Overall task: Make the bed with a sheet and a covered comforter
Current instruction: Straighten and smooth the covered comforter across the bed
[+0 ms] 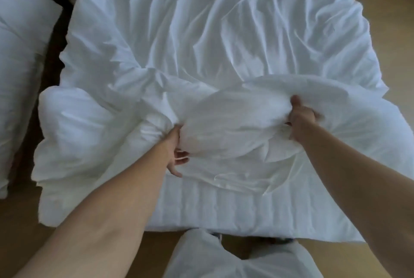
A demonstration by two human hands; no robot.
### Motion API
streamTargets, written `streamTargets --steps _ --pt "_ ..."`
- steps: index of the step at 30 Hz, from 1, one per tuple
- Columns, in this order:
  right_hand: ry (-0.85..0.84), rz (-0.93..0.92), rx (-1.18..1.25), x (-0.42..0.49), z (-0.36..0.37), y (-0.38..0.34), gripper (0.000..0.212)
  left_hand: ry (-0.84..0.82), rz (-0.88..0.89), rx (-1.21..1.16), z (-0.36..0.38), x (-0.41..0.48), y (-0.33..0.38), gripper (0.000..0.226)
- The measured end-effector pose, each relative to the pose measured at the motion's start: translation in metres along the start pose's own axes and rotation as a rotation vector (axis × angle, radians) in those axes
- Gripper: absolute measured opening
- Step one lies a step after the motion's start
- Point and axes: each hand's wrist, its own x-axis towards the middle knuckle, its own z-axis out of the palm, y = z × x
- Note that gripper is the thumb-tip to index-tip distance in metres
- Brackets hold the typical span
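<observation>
Both hands grip the comforter (201, 42) near its front edge. Left hand (177, 152): fingers curled tight round a bunch of the white cloth, thumb on top of the bunch, fingertips showing under it. Right hand (300, 118): closed on a second bunch further right and slightly further away, thumb raised against the cloth, fingers buried in the folds. Neither hand is open to any degree. The two hands are well apart, and a puffed mound of comforter rises between them.

Comforter: white, covered, heavily creased, spread over nearly all of the bed (224, 208) from the far end down to the hands. Its left near corner bulges out past the bed's side. Its right near part slopes down towards the front corner.

Bed: only a ribbed, quilted white strip shows at the front, uncovered, below the hands. Whether that strip is a sheet or bare mattress cannot be told.

Floor (380, 20): light wood, visible right of the bed and along the front.

Pillows (20, 53): white, piled at the left edge, apart from the bed with a dark gap between.

Legs (224, 259): in white cloth, at the bottom edge, close against the bed's front.
</observation>
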Motion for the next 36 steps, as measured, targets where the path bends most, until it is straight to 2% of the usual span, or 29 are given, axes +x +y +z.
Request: streamTargets --steps 2,3,5,7,8,10,12,15,19,23,24,26,28,30,32,34,36 --pt "0.031 0.087 -0.024 0.004 0.010 0.012 0.061 -0.006 -0.107 -0.007 0.007 0.022 -0.028 0.121" --pt "0.034 0.158 -0.015 0.006 0.011 0.020 0.073 -0.021 -0.107 -0.049 0.011 0.031 -0.041 0.118" --pt "0.064 0.206 -0.099 0.022 0.003 0.044 0.099 -0.123 -0.009 -0.193 0.022 0.044 -0.057 0.088" --pt "0.133 0.164 -0.246 0.041 -0.017 0.073 0.130 -0.173 0.122 -0.330 0.035 0.053 -0.066 0.060" --pt "0.134 0.162 -0.302 0.038 -0.024 0.081 0.136 -0.136 0.169 -0.377 0.040 0.055 -0.068 0.046" --pt "0.135 0.291 -0.206 0.007 -0.027 0.085 0.123 -0.079 0.251 -0.483 0.042 0.059 -0.070 0.029" --pt "0.102 0.514 -0.028 -0.011 -0.026 0.099 0.126 -0.130 0.326 -0.583 0.043 0.066 -0.067 0.036" --pt "-0.019 0.588 0.073 -0.003 -0.022 0.119 0.145 -0.176 0.354 -0.682 0.042 0.083 -0.066 0.056" --pt "-0.025 0.532 0.170 0.006 -0.023 0.132 0.125 -0.184 0.393 -0.750 0.046 0.080 -0.071 0.054" --pt "-0.156 0.398 0.471 0.005 -0.029 0.136 0.118 -0.126 0.411 -0.757 0.054 0.059 -0.082 0.048" --pt "-0.151 0.373 0.517 0.003 -0.026 0.131 0.110 -0.105 0.429 -0.757 0.054 0.054 -0.084 0.046" --pt "-0.084 0.318 0.547 -0.006 -0.022 0.120 0.080 -0.083 0.467 -0.748 0.054 0.042 -0.086 0.047" --pt "-0.014 0.293 0.541 -0.014 -0.024 0.115 0.058 -0.047 0.482 -0.750 0.050 0.032 -0.089 0.063" --pt "0.029 0.309 0.517 -0.025 -0.036 0.120 0.059 -0.055 0.510 -0.746 0.047 0.019 -0.091 0.064" --pt "0.020 0.318 0.426 -0.043 -0.055 0.124 0.066 -0.060 0.521 -0.732 0.046 -0.004 -0.099 0.051" --pt "-0.028 0.270 0.282 -0.071 -0.081 0.119 0.070 -0.091 0.536 -0.725 0.045 -0.040 -0.109 0.040" --pt "-0.050 0.157 0.205 -0.096 -0.111 0.106 0.066 -0.116 0.569 -0.718 0.041 -0.081 -0.119 0.031"
